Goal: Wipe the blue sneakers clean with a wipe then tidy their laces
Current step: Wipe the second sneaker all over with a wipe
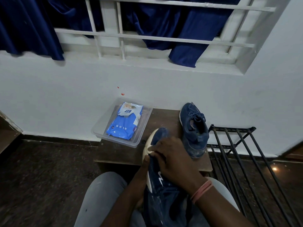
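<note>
Two hands [170, 158] on one of two sneakers [194, 128].

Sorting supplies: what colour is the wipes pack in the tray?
Bright blue with a white top, the wipes pack shows in the head view.
</note>
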